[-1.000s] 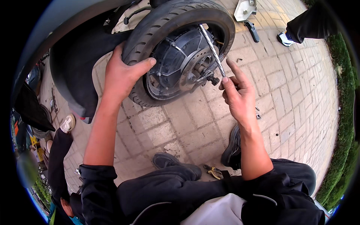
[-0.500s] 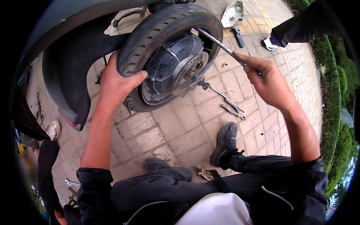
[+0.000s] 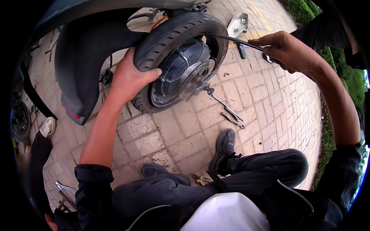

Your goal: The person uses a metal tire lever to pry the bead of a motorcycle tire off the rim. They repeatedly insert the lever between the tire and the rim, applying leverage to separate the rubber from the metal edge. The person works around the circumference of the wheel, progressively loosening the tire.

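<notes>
A scooter wheel (image 3: 156, 42) with a black treaded tyre leans under the vehicle, its dark hub motor (image 3: 184, 57) and brake disc (image 3: 204, 70) facing me. My left hand (image 3: 133, 79) grips the tyre's left side, thumb on the sidewall and fingers around the tread, partly hidden. In my right hand (image 3: 287, 52) is a long metal tyre lever (image 3: 242, 41) with a twisted-looking shaft. The lever's far end reaches in at the upper edge between tyre and rim; its exact tip is hard to make out. My right fingers close around the shaft.
Pliers (image 3: 233, 120) and a thin metal rod tool (image 3: 227, 107) lie on the paving below the axle. Yellow-handled pliers (image 3: 201, 179) are between my feet. A pale cover (image 3: 237, 25) sits at the back. A dark fender (image 3: 77, 73) hangs at left; other people's legs stand at both sides.
My right hand has moved up and to the right, swinging the lever to a flatter angle. My left hand keeps its hold on the tyre. The whole view has shifted slightly.
</notes>
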The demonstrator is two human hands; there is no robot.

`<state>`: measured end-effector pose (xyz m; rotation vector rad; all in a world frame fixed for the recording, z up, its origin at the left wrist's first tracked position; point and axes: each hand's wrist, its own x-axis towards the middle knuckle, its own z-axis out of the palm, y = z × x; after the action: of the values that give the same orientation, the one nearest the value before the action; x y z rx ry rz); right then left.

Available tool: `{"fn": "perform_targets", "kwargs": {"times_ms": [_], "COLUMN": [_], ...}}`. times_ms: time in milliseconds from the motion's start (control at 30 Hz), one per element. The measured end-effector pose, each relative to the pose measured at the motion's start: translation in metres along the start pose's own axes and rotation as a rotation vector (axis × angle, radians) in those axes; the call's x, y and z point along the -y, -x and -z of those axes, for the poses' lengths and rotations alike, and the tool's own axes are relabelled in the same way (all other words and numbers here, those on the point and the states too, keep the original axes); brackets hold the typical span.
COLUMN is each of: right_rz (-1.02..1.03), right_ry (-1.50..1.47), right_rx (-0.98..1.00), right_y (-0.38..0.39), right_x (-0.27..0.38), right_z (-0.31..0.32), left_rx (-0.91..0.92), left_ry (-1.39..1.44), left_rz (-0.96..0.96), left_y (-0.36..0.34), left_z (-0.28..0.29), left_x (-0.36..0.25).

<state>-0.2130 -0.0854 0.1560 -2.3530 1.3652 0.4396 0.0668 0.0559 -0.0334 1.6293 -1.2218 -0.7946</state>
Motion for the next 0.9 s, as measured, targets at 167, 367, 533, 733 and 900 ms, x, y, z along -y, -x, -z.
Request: {"fn": "perform_targets", "kwargs": {"times_ms": [167,367,533,733,900], "right_rz": [0.009,-0.029,-0.002,0.237,0.384], "right_ry": [0.135,0.223,0.446,0.857,0.987], "right_rx": [0.057,0.109,0.098,-0.047,-0.358], "right_y": [-0.009,-0.016,-0.027,-0.026,-0.026], "right_x": [0.009,0.024,0.044,0.067,0.047], "right_z": [0.023,0.042,0.059,0.07,0.062], "left_rx": [0.013,0.023,0.019,0.127,0.135], "left_ry": [0.035,0.035,-0.03,-0.04,0.094], "left_rz": [-0.004,-0.006,0.017,0.094,0.091], "left_y": [-0.002,-0.002,0.0,0.001,-0.001], "left_z": [0.001,0.004,0.003,0.014,0.016], "left_x": [0.004,0.003,0.0,-0.003,0.001]}}
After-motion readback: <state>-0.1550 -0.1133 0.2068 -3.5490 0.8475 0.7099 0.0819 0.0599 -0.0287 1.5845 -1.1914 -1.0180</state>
